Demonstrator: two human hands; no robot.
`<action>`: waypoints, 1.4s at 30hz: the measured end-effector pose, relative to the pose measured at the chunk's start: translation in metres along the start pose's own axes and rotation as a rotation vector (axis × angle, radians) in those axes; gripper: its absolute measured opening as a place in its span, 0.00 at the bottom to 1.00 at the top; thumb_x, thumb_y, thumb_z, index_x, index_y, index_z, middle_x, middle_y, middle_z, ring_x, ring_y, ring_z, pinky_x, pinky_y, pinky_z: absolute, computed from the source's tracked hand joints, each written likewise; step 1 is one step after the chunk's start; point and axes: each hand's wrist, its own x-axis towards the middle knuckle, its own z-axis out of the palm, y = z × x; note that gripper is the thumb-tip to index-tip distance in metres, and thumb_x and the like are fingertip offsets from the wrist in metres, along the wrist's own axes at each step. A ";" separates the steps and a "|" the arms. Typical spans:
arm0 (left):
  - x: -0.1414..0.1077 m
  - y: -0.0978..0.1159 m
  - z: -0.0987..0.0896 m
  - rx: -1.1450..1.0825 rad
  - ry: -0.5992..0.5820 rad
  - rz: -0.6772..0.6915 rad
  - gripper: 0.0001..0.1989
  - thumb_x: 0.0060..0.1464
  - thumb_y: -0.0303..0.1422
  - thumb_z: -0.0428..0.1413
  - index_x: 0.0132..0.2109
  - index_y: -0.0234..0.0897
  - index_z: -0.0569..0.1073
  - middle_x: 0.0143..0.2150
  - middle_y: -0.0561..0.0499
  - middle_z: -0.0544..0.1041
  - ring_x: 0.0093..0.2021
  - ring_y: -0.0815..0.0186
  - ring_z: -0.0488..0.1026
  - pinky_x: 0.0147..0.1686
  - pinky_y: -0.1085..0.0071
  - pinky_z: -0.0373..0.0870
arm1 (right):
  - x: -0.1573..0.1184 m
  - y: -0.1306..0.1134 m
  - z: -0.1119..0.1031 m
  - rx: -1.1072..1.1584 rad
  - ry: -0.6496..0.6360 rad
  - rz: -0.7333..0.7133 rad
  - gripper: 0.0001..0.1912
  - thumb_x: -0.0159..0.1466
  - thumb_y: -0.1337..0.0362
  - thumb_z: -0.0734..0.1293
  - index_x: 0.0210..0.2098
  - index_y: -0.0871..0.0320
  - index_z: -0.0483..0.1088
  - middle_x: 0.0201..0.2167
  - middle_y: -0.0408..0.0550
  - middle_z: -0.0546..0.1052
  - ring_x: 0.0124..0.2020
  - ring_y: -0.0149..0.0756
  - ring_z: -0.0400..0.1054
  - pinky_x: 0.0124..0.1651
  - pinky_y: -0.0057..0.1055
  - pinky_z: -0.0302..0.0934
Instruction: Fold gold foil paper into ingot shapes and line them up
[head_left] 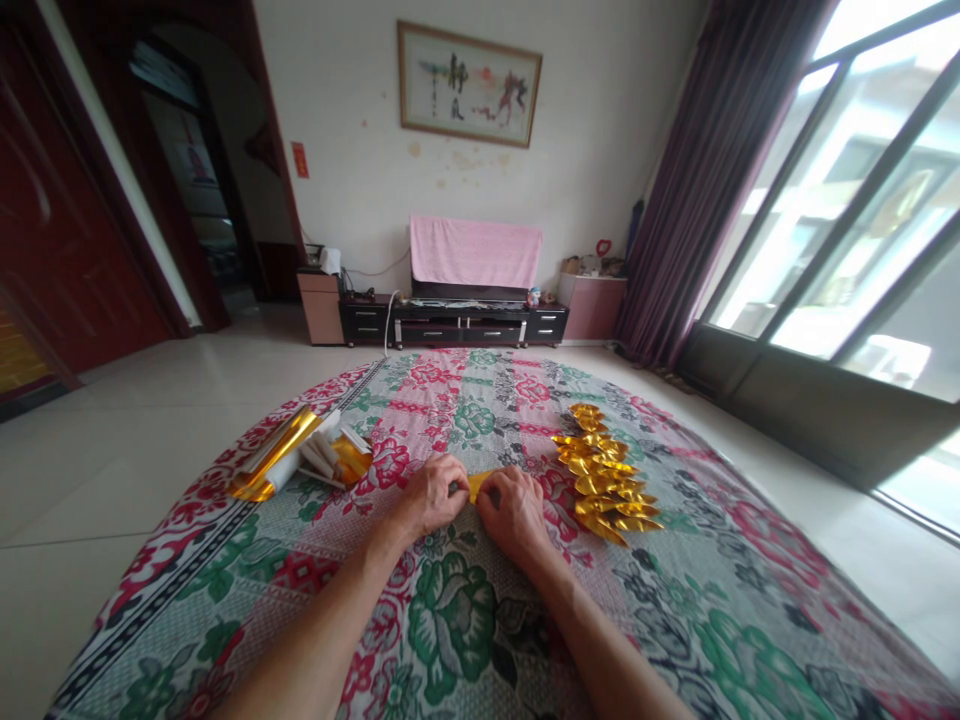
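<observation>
Both hands are low over the table (675, 620), close tog. w/ a small gap btwn them. L hand (437, 493) has its fingers curled in, thumb and fingertips pinching the left end of a gold foil piece (475, 485); R hand (515, 508) is bent the same way, gripping the right end. So the foil piece sits right btwn the two hands, approx. level w/ the fingertips (most of it's hidden by the fingers, so can't tell its full shape). Just to the right of R hand, apart from it, is a heap of folded gold pieces (604, 475), pointed ends sticking out, strung in a rough line that runs from beside the hand to farther off. Out to the left of L hand, well apart, there's a loosely curled gold sheet (289, 450) w/ a pale underside, and next to it, on the side nearer the hand, a bundle of white and gold pcs (345, 458). A floral cloth (450, 620) in pink, green & grey lies under everything, incl. both forearms. Straight ahead, far beyond the hands, a low black cabinet (465, 328) stands vs. the wall, w/ a pink cover (476, 252) draped above it.
</observation>
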 end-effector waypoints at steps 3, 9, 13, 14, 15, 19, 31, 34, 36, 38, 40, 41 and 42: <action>0.000 0.000 0.001 -0.001 0.007 0.000 0.07 0.45 0.22 0.53 0.28 0.37 0.73 0.33 0.51 0.73 0.38 0.66 0.69 0.42 0.70 0.66 | 0.000 0.000 -0.001 0.000 0.000 -0.006 0.05 0.57 0.66 0.63 0.29 0.55 0.71 0.34 0.45 0.71 0.39 0.35 0.61 0.44 0.32 0.48; 0.001 0.000 0.003 0.001 0.020 -0.018 0.07 0.44 0.22 0.53 0.27 0.37 0.73 0.32 0.51 0.73 0.37 0.67 0.69 0.41 0.71 0.66 | -0.001 0.003 -0.002 -0.010 -0.013 -0.046 0.05 0.58 0.66 0.62 0.30 0.54 0.71 0.34 0.44 0.72 0.38 0.34 0.62 0.43 0.31 0.48; 0.001 -0.001 0.003 0.006 0.022 -0.009 0.07 0.44 0.22 0.53 0.27 0.37 0.73 0.32 0.51 0.73 0.37 0.66 0.69 0.41 0.70 0.66 | -0.002 0.001 -0.001 -0.019 0.004 -0.045 0.05 0.59 0.62 0.63 0.30 0.54 0.70 0.34 0.45 0.71 0.39 0.36 0.62 0.44 0.32 0.48; 0.001 -0.001 0.003 0.009 0.023 -0.005 0.07 0.43 0.22 0.53 0.27 0.37 0.73 0.32 0.51 0.73 0.37 0.66 0.69 0.41 0.70 0.66 | -0.002 0.001 -0.001 -0.017 0.003 -0.045 0.05 0.58 0.61 0.64 0.30 0.54 0.70 0.34 0.45 0.71 0.39 0.36 0.62 0.44 0.33 0.48; 0.001 -0.001 0.003 0.013 0.023 -0.004 0.07 0.43 0.21 0.53 0.27 0.36 0.73 0.32 0.51 0.73 0.37 0.66 0.69 0.41 0.70 0.66 | -0.002 0.000 -0.002 -0.014 -0.001 -0.044 0.05 0.58 0.61 0.64 0.31 0.54 0.70 0.34 0.45 0.71 0.39 0.36 0.62 0.44 0.33 0.48; 0.000 -0.001 0.003 0.019 0.016 -0.008 0.07 0.43 0.22 0.53 0.28 0.37 0.73 0.32 0.51 0.73 0.37 0.66 0.69 0.41 0.70 0.66 | -0.001 0.001 -0.002 0.004 -0.026 -0.026 0.04 0.57 0.62 0.65 0.31 0.54 0.70 0.35 0.45 0.71 0.40 0.37 0.61 0.45 0.34 0.47; 0.001 0.000 0.002 0.001 0.011 0.007 0.07 0.44 0.22 0.53 0.27 0.37 0.73 0.32 0.51 0.74 0.36 0.67 0.69 0.41 0.70 0.65 | 0.004 0.015 -0.009 0.100 -0.154 -0.067 0.09 0.55 0.69 0.63 0.35 0.53 0.70 0.37 0.44 0.72 0.42 0.36 0.62 0.46 0.31 0.49; -0.001 0.000 0.002 0.010 0.017 -0.005 0.06 0.44 0.23 0.53 0.28 0.37 0.73 0.32 0.51 0.74 0.37 0.66 0.69 0.41 0.70 0.65 | 0.004 0.015 -0.008 0.096 -0.162 -0.054 0.10 0.55 0.69 0.62 0.35 0.53 0.70 0.39 0.44 0.72 0.42 0.36 0.63 0.47 0.32 0.49; -0.002 0.002 0.004 0.024 0.030 -0.017 0.06 0.45 0.23 0.53 0.28 0.37 0.72 0.33 0.51 0.74 0.38 0.66 0.69 0.42 0.70 0.65 | 0.004 0.016 -0.006 0.090 -0.155 -0.047 0.10 0.54 0.69 0.63 0.35 0.53 0.70 0.39 0.45 0.72 0.42 0.37 0.63 0.47 0.33 0.49; -0.003 0.005 0.006 0.043 0.047 -0.035 0.05 0.45 0.23 0.54 0.27 0.37 0.72 0.32 0.51 0.73 0.37 0.66 0.69 0.42 0.70 0.65 | 0.003 0.017 -0.004 0.089 -0.143 -0.050 0.10 0.54 0.69 0.63 0.35 0.54 0.70 0.39 0.45 0.72 0.42 0.37 0.63 0.47 0.33 0.49; -0.003 0.008 0.008 0.069 0.066 -0.062 0.03 0.46 0.25 0.55 0.26 0.36 0.71 0.31 0.51 0.73 0.37 0.66 0.69 0.41 0.69 0.65 | 0.003 0.018 -0.003 0.093 -0.130 -0.062 0.09 0.54 0.69 0.63 0.35 0.54 0.70 0.39 0.45 0.72 0.42 0.37 0.63 0.47 0.33 0.49; -0.003 0.010 0.008 0.081 0.073 -0.075 0.03 0.46 0.26 0.55 0.26 0.36 0.70 0.31 0.51 0.73 0.37 0.66 0.69 0.41 0.69 0.65 | 0.004 0.018 -0.003 0.096 -0.125 -0.068 0.09 0.54 0.68 0.63 0.35 0.54 0.70 0.38 0.45 0.72 0.42 0.37 0.63 0.47 0.33 0.49; -0.002 0.010 0.009 0.089 0.075 -0.085 0.03 0.45 0.27 0.56 0.26 0.36 0.70 0.31 0.51 0.72 0.37 0.65 0.69 0.41 0.69 0.65 | 0.004 0.018 -0.003 0.098 -0.122 -0.074 0.09 0.54 0.68 0.63 0.34 0.54 0.70 0.38 0.45 0.72 0.42 0.37 0.63 0.46 0.32 0.49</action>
